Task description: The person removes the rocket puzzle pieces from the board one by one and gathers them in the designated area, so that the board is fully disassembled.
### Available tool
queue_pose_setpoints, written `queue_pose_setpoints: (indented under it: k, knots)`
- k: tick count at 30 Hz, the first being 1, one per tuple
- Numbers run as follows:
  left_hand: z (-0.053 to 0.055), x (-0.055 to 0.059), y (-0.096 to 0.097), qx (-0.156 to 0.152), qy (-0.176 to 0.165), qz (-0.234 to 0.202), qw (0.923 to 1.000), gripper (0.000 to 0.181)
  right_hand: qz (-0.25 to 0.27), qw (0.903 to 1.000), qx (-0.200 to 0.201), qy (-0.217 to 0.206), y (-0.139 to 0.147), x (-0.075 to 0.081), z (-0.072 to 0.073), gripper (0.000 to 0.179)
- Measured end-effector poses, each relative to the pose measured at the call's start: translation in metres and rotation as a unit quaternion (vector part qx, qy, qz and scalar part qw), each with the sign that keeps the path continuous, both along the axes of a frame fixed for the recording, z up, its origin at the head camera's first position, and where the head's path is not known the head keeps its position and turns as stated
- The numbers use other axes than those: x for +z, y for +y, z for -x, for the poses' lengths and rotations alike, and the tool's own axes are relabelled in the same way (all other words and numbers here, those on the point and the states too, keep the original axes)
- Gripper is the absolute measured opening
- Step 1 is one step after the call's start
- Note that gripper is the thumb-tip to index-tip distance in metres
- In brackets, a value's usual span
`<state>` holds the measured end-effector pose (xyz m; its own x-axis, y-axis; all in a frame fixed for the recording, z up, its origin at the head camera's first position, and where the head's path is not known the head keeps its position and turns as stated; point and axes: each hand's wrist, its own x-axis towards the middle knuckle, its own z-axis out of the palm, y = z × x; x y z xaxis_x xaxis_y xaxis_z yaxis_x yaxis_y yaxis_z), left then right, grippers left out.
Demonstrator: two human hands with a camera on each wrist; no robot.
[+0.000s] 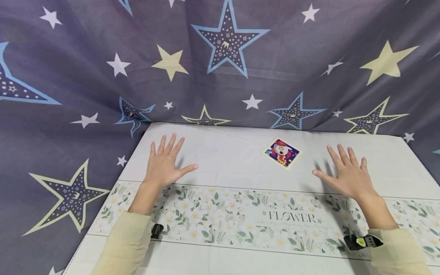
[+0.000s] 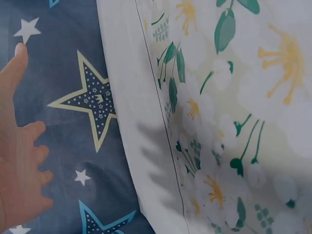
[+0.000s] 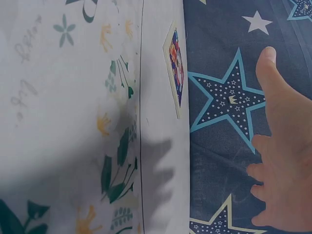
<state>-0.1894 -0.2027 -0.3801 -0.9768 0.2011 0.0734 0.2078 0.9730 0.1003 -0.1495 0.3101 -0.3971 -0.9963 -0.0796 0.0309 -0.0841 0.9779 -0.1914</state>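
My left hand [image 1: 163, 166] hovers over the left part of the table, palm down with fingers spread, holding nothing. On the other side, my right hand [image 1: 350, 177] is held the same way, its fingers straight and apart, with a shadow on the cloth beside it. Between the hands, nearer the right one, a square picture card [image 1: 282, 153] lies flat and turned at an angle. It shows a red and white cartoon figure on dark purple inside a pale border. Neither hand touches it. In the right wrist view the card [image 3: 176, 68] appears edge-on, beyond the floral band.
A white tablecloth [image 1: 220, 152] covers the table, crossed by a floral band [image 1: 220, 217] printed with the word FLOWER. Behind and to the left hangs a dark grey curtain [image 1: 192, 91] with stars. Dark straps sit at both wrists, over cream sleeves [image 1: 125, 240].
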Motion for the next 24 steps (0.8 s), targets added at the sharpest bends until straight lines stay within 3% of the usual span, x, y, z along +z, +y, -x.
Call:
queue_pose_setpoints:
  k: [8, 24]
  knots:
    - [0.002, 0.003, 0.005, -0.015, 0.011, -0.002, 0.9998, 0.102, -0.001, 1.0000, 0.000, -0.007, -0.001, -0.001, 0.000, 0.095]
    - [0.009, 0.000, 0.021, -0.037, -0.003, -0.016, 0.9992, 0.097, 0.015, 0.9998, 0.000, -0.009, -0.001, -0.007, -0.001, 0.093]
